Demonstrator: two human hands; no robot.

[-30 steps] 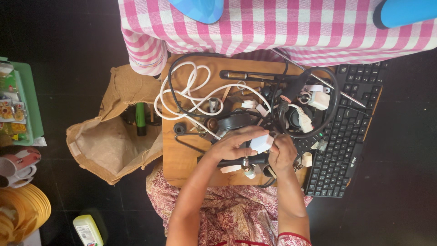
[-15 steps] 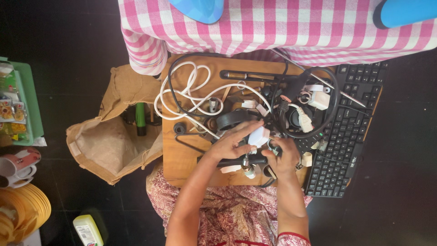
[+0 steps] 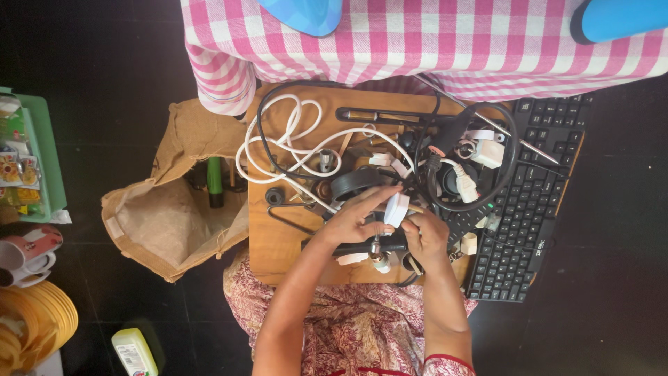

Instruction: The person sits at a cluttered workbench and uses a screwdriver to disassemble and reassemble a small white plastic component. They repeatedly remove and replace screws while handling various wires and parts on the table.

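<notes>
My left hand (image 3: 355, 221) pinched the small white plug adapter (image 3: 396, 209), which seemed light, hard and slippery, best gripped by its flat sides; my right hand (image 3: 426, 240) curled round its cord.

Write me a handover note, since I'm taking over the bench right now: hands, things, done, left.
Left hand: fingers pinch the small white rectangular adapter.
Right hand: closed beside it on a small part I cannot make out, over the black bar.
Both work on the wooden board, amid the coiled white cable and black cable loop; black keyboard at right.
Done: adapter picked up.
Left: the pile remains tangled.
</notes>
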